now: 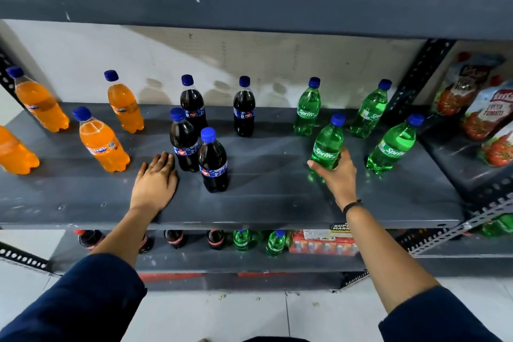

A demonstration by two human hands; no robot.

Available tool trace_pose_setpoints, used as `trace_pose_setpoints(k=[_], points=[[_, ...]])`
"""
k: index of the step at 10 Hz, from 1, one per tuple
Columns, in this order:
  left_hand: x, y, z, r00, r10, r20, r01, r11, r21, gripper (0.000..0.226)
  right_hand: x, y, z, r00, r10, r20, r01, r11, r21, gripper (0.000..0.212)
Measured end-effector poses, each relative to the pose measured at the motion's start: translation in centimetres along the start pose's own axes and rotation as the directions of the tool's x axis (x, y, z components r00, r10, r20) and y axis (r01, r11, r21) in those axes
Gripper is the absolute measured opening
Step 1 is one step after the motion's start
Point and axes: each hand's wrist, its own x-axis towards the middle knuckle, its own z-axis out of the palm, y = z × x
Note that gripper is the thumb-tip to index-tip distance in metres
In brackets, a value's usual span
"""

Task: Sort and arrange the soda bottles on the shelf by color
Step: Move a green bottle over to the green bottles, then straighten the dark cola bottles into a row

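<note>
On the grey shelf (266, 203) stand several orange Fanta bottles (102, 144) at the left, several dark cola bottles (212, 164) in the middle and several green Sprite bottles (306, 111) at the right. My right hand (337, 178) grips the lower body of one upright green Sprite bottle (327, 144) in the front row. My left hand (155, 180) lies flat on the shelf with fingers together, just left of a cola bottle (183, 144) and touching nothing else.
The upper shelf edge (249, 5) hangs close above the bottle caps. Tomato sauce pouches (483, 114) fill the bay to the right, past a perforated post (410, 89). The lower shelf holds cola bottles (175, 239), green bottles (274, 243) and a red pack (322, 244).
</note>
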Motion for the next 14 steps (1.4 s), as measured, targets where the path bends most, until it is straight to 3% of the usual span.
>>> trace_pose_setpoints(k=[1,2,3,4,5,6,7,9,14], points=[[0.0,0.0,0.0,1.000,0.002,-0.007,-0.002,1.000,-0.011,0.049,-2.3,0.4,0.5,0.994,0.049,-0.095,-0.035,0.989,0.144,0.099],[-0.1,0.0,0.0,1.000,-0.001,-0.008,0.001,1.000,-0.012,0.049,-6.2,0.3,1.8,0.964,0.056,-0.260,0.015,0.964,0.265,0.085],[-0.1,0.0,0.1,1.000,0.007,-0.018,-0.007,1.000,-0.001,0.049,-11.8,-3.0,5.1,0.987,-0.119,-0.109,0.145,0.950,0.275,0.058],[-0.1,0.0,0.0,1.000,0.008,-0.010,-0.008,1.000,0.004,0.049,-12.5,-5.0,8.0,0.960,-0.195,0.200,0.155,0.967,0.202,0.072],[-0.1,0.1,-0.1,1.000,0.002,-0.005,-0.002,1.000,0.003,0.050,-11.2,-7.0,12.2,0.867,-0.155,0.475,0.119,0.987,0.105,0.095],[-0.2,0.2,-0.2,1.000,0.000,-0.005,0.000,1.000,-0.002,0.050,-10.6,-7.6,14.1,0.866,-0.141,0.481,0.153,0.988,0.014,0.094],[-0.2,0.2,-0.2,1.000,0.003,-0.009,-0.003,1.000,-0.010,0.050,-10.0,-7.6,15.5,0.905,-0.131,0.406,0.166,0.985,-0.054,0.079],[-0.2,0.3,-0.2,1.000,-0.006,-0.006,0.006,1.000,-0.018,0.050,-8.2,-6.6,14.4,0.936,-0.184,0.301,0.185,0.982,0.025,0.059],[-0.2,0.3,-0.3,1.000,-0.016,-0.014,0.016,0.999,-0.044,0.051,-3.2,-5.0,11.9,0.941,-0.100,0.324,0.093,0.995,0.034,0.061]])
